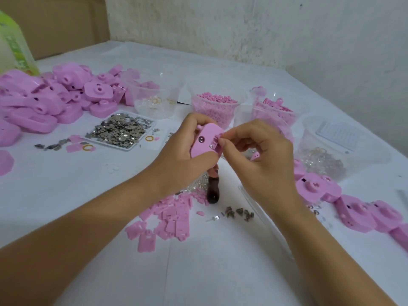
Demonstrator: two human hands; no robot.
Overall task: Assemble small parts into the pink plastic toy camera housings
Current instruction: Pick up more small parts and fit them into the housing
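Hands at centre frame: the left hand point(187, 151) gripped a pink toy camera housing point(206, 140) above the white surface point(220, 272), while the right hand point(254, 155) pinched a small pink piece point(219, 135) at its right edge. More housings point(44, 100) lay heaped at upper left.

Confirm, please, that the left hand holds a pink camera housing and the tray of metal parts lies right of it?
No: the head view shows the tray of metal parts left of the pink camera housing in the left hand.
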